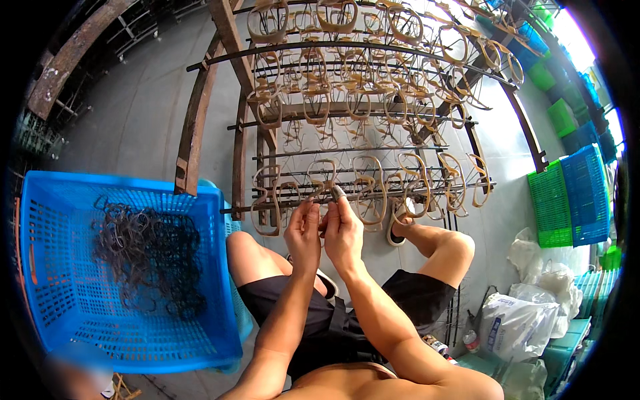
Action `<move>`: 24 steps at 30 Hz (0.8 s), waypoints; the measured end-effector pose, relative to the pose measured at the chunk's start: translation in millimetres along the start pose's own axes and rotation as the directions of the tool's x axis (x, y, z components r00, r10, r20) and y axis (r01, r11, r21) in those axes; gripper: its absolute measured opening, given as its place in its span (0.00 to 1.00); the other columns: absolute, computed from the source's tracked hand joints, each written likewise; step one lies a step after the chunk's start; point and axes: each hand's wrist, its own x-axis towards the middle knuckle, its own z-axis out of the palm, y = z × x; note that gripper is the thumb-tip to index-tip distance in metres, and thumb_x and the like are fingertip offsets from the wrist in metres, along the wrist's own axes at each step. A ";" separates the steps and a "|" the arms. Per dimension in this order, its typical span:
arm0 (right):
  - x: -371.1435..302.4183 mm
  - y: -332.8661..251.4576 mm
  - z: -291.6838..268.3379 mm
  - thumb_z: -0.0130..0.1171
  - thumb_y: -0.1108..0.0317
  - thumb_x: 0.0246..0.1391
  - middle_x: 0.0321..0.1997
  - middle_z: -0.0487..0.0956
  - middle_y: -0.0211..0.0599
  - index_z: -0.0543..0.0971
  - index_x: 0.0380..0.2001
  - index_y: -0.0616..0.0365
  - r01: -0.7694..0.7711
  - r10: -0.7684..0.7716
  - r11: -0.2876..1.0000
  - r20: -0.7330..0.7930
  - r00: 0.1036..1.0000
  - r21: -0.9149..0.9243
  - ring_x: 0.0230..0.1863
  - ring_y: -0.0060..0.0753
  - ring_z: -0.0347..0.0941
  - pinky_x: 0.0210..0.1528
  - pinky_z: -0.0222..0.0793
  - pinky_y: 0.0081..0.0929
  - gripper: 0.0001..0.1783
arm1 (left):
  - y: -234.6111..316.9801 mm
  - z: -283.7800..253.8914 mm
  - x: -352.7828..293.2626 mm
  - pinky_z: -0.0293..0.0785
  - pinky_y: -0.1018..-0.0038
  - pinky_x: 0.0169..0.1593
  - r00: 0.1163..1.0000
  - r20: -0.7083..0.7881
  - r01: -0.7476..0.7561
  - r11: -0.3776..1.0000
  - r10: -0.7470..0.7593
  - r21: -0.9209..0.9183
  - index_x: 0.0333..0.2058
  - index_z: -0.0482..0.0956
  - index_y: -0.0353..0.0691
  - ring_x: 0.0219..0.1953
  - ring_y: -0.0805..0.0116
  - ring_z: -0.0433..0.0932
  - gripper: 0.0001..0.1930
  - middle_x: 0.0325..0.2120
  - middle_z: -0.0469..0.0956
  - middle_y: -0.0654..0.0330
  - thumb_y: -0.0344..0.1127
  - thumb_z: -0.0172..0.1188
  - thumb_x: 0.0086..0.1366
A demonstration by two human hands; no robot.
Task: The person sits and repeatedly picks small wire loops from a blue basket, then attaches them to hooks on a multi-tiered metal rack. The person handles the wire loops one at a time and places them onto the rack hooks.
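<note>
My left hand (305, 235) and my right hand (343, 233) meet in front of me, fingers curled in a pinch. Whatever is between the fingers is too small or hidden to make out. A dark cover caps one fingertip of the right hand. Just beyond the fingertips, a tan eyeglass frame (323, 172) hangs on the lowest row of a rack, close to or touching them. Another pale frame (369, 189) hangs to its right, and a frame (267, 200) to its left. Thin dark rods (300, 155) carry several rows of such frames.
The rack's brown posts (200, 120) rise ahead. At left stands a blue basket (223, 267) with a tangle of dark, curly thin pieces (150, 257). White plastic bags (520, 323) lie at right, below green (552, 203) and blue baskets (587, 197). A blurred shape shows at lower left.
</note>
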 end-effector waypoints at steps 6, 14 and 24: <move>1.8 -1.1 3.0 0.44 0.71 0.59 0.28 0.78 0.47 0.67 0.53 0.61 0.037 -0.038 0.999 0.018 0.999 0.019 0.24 0.40 0.76 0.26 0.71 0.31 0.19 | 2.7 5.5 -2.4 0.70 0.82 0.30 0.994 -0.105 -0.022 0.992 0.035 0.125 0.41 0.78 0.35 0.26 0.81 0.73 0.13 0.26 0.77 0.64 0.37 0.51 0.67; 1.0 0.1 4.6 0.44 0.71 0.59 0.25 0.78 0.44 0.69 0.50 0.61 -0.003 -0.002 0.993 0.039 0.999 0.114 0.24 0.36 0.76 0.27 0.72 0.29 0.16 | 8.4 10.0 -7.7 0.72 0.81 0.31 0.990 -0.133 -0.020 0.992 0.037 0.124 0.40 0.77 0.34 0.26 0.78 0.75 0.14 0.26 0.78 0.62 0.39 0.49 0.68; 3.0 -8.4 2.8 0.45 0.72 0.59 0.28 0.80 0.45 0.70 0.49 0.62 0.013 -0.015 0.992 0.012 1.000 0.126 0.26 0.33 0.78 0.28 0.73 0.27 0.15 | 14.9 6.1 -2.0 0.72 0.81 0.30 0.996 -0.057 -0.052 0.982 0.064 0.182 0.35 0.76 0.33 0.25 0.78 0.75 0.13 0.25 0.78 0.62 0.38 0.48 0.68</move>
